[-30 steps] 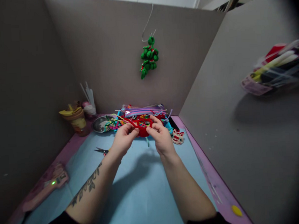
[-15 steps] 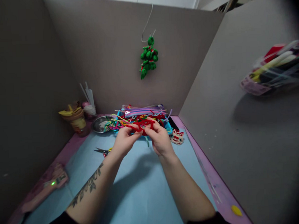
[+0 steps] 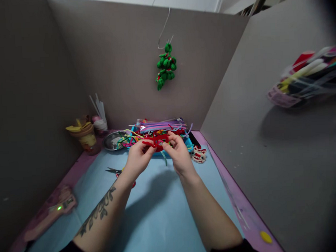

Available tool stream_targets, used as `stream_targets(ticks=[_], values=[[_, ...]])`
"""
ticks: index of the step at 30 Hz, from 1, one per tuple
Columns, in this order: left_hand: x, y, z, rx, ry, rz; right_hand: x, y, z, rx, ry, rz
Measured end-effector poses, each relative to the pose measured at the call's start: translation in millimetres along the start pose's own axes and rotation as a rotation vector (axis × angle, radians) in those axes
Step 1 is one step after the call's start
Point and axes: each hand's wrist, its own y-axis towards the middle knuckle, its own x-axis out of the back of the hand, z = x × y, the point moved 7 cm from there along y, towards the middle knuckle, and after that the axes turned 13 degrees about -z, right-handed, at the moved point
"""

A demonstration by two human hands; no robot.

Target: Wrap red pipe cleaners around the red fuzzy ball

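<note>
Both hands are raised over the blue mat, pinching a bent red pipe cleaner (image 3: 158,144) between them. My left hand (image 3: 139,156) is closed on its left end, with thumb and fingertips together. My right hand (image 3: 180,153) is closed on its right side, thumb in front and fingers behind. The red piece forms loops, but its exact shape blends into the colours behind. Just beyond the hands stands a blue basket (image 3: 190,144) heaped with pipe cleaners (image 3: 162,126) in many colours. Scissors (image 3: 114,170) with red and yellow handles lie beside my left forearm, partly covered by it.
A pink glue gun (image 3: 53,214) with a green light lies at the left. Behind are a metal bowl (image 3: 110,141) and a pot (image 3: 86,139). A red-and-white fuzzy figure (image 3: 199,154) lies right of the basket. A green ornament (image 3: 166,66) hangs at the back wall; a pen holder (image 3: 291,87) is on the right.
My hands have drawn slightly apart, and the red loops between them look more opened out. More of the scissors' red handle shows beside my left forearm.
</note>
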Motion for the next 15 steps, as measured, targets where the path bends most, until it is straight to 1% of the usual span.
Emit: stream_targets(ticks=[1,2,3,4,5,7,8,9,10,11,12,14,15], values=[[1.8,0.7,-4.0,-0.072,0.087,0.021,3.7,1.4,0.9,-0.011,0.002,-0.035],[1.0,0.3,-7.4,-0.132,0.147,0.073,7.3,2.8,2.3,-0.022,-0.011,-0.059],[-0.9,-0.9,-10.1,-0.183,0.195,0.135,9.4,4.0,4.3,-0.024,-0.042,-0.057],[-3.4,-3.0,-12.2,-0.22,0.231,0.2,8.6,4.7,7.2,-0.01,-0.091,-0.011],[-5.6,-5.2,-13.9,-0.246,0.257,0.253,5.7,4.6,9.2,0.001,-0.138,0.061],[-8.8,-9.3,-17.5,-0.279,0.29,0.326,-1.1,2.9,8.9,-0.013,-0.188,0.204],[-10.0,-10.9,-19.5,-0.289,0.29,0.352,-3.3,2.4,6.9,-0.037,-0.178,0.242],[-10.0,-11.3,-21.7,-0.295,0.272,0.36,-4.3,2.8,4.0,-0.071,-0.14,0.245],[-8.2,-10.1,-23.7,-0.295,0.236,0.342,-4.0,4.2,-0.1,-0.119,-0.076,0.216],[-4.0,-6.9,-24.6,-0.282,0.187,0.286,-3.0,5.9,-6.0,-0.187,0.01,0.166],[2.3,-1.9,-23.3,-0.248,0.123,0.2,-2.1,7.1,-14.2,-0.284,0.12,0.107],[18.3,9.0,-11.2,-0.11,-0.034,-0.024,-2.9,6.8,-33.4,-0.516,0.339,0.003],[21.4,12.6,-0.1,0.001,-0.138,-0.083,-4.1,6.1,-41.2,-0.607,0.421,-0.038]])
